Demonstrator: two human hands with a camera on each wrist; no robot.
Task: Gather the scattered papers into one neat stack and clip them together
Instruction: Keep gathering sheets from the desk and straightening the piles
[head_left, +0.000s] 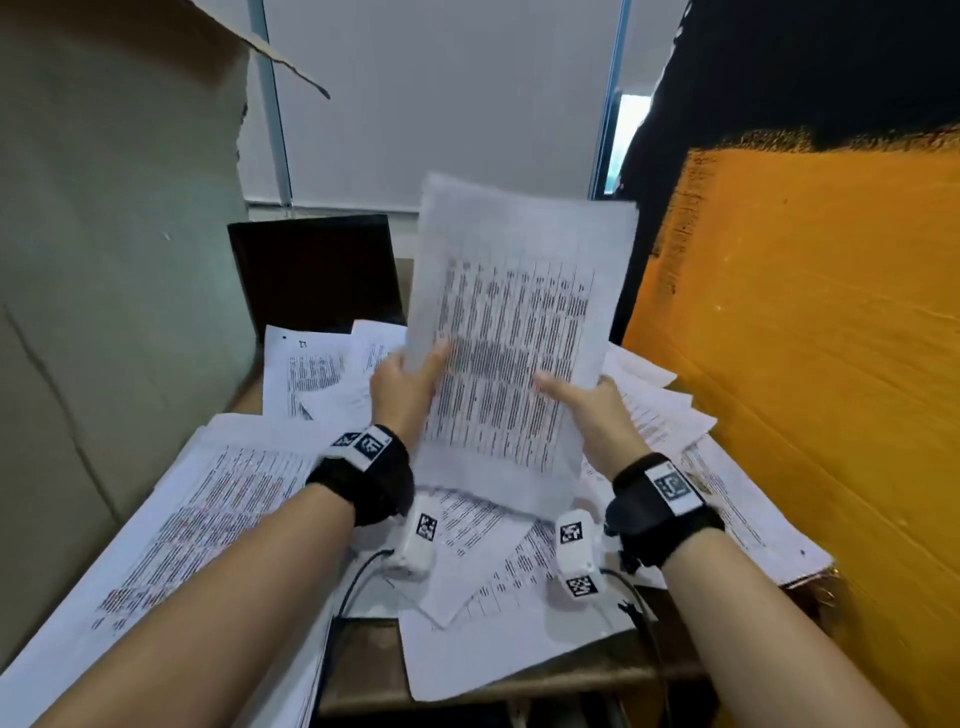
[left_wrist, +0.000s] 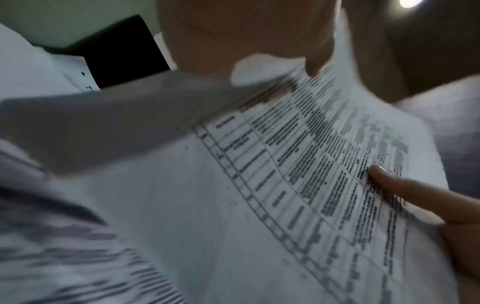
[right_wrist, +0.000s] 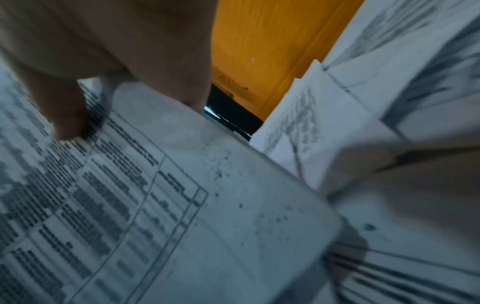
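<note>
Both hands hold a stack of printed sheets (head_left: 511, 338) up above the table, tilted toward me. My left hand (head_left: 405, 384) grips its left edge, thumb on the printed front. My right hand (head_left: 582, 395) grips the right edge the same way. In the left wrist view the held sheets (left_wrist: 259, 195) fill the frame, and the right hand's thumb (left_wrist: 405, 185) lies on the table of text. In the right wrist view my thumb (right_wrist: 70, 115) presses on the held sheets (right_wrist: 182, 205). More printed papers (head_left: 208, 519) lie scattered over the table below. No clip is in view.
A tall cardboard box (head_left: 104, 286) stands at the left and an orange cardboard panel (head_left: 810, 364) at the right, close beside the papers. A dark flat board (head_left: 317, 275) leans at the back. Loose sheets (head_left: 519, 597) overhang the table's front edge (head_left: 467, 696).
</note>
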